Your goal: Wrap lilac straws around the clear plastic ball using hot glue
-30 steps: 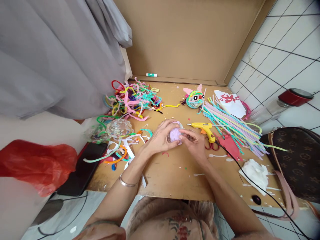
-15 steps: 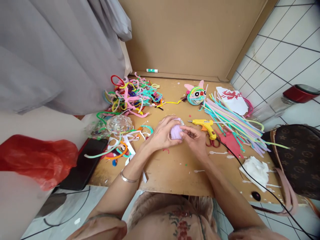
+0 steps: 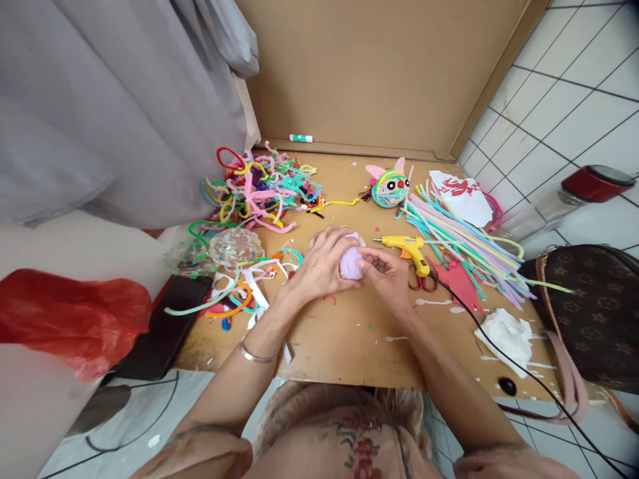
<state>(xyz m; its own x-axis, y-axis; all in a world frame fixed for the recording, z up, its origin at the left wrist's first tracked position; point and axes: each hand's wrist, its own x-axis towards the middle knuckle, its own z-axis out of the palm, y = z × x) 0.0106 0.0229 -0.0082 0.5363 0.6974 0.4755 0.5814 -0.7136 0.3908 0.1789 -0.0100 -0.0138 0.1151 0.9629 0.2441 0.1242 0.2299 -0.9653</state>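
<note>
A round ball covered in lilac pipe cleaner [image 3: 351, 263] is held over the middle of the table. My left hand [image 3: 324, 263] wraps round its left side, fingers over the top and thumb below. At its right edge, my right hand [image 3: 384, 271] is pinched closed against the lilac winding; whatever lies between those fingertips is too small to make out. Just right of the hands lies a yellow hot glue gun [image 3: 407, 246], its nozzle pointing left. Behind it sits a finished-looking ball figure [image 3: 390, 189] with pink ears, eyes and a red nose.
Tangled pipe cleaners [image 3: 264, 186] pile up at the back left, near a clear faceted ball [image 3: 234, 247]. Straight pipe cleaners [image 3: 469, 246] fan out on the right, beside scissors [image 3: 422, 281] and a brown handbag [image 3: 589, 313]. The glue gun's black cord [image 3: 479, 326] crosses the right side.
The view has shifted very slightly. Both hands stay on the lilac ball in nearly the same pose, with only a tiny movement of the fingers.
</note>
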